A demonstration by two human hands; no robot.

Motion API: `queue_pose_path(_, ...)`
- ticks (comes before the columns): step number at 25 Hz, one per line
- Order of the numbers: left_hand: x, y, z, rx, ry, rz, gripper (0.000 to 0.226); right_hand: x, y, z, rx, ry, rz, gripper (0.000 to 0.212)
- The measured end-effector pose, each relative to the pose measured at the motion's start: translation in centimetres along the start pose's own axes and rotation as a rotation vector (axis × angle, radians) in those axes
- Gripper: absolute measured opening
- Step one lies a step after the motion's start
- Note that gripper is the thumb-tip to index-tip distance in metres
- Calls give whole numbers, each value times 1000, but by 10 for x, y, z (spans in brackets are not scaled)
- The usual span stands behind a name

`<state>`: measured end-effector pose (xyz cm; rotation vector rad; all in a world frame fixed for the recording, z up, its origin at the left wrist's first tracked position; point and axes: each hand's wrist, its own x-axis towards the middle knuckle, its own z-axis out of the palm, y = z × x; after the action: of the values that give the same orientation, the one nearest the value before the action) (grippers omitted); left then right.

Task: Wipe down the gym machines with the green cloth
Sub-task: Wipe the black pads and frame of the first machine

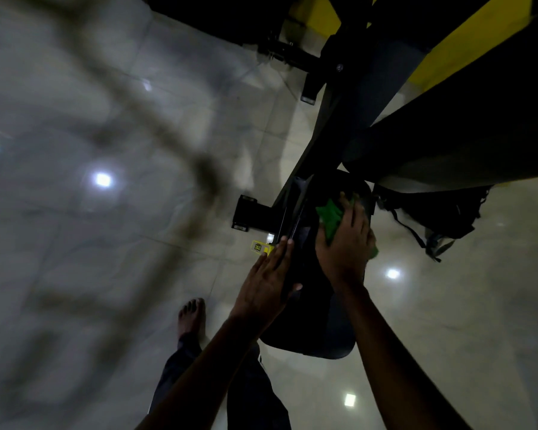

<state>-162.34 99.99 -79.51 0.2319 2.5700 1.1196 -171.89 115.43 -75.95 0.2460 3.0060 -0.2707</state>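
Two hands are counted, the left hand and the right hand, both laid on one dark seat pad. One green cloth is seen under the right hand. On the floor are counted one bare foot, two black frame feet, one yellow label and one dark bag. At least five bright light spots are reflected there.

Mostly covered by the right hand: green cloth, only crumpled edges showing. Blurred beyond telling: dark streaks across the left. Too small to read: print on yellow label. Cut off at top and right edges: black-and-yellow machine.
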Motion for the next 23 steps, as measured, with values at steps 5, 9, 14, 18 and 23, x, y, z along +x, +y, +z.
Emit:
queue_pose_path(5,3,-4,4,-43,25,-5,83,41,-20,0,-57,-41,174,76)
queue_pose_path(9,0,-4,4,-40,19,2,83,-6,-8,-2,-28,0,31,74)
queue_pose_path(14,2,-5,2,-27,35,0,81,0,-2,-1,-38,-31,-47,72)
queue_pose_path(18,4,-4,0,-2,32,-9,82,31,-3,1,-51,45,-5,71)
queue_pose_path(23,2,0,-2,26,22,-2,81,-30,22,2,65,63,210,79)
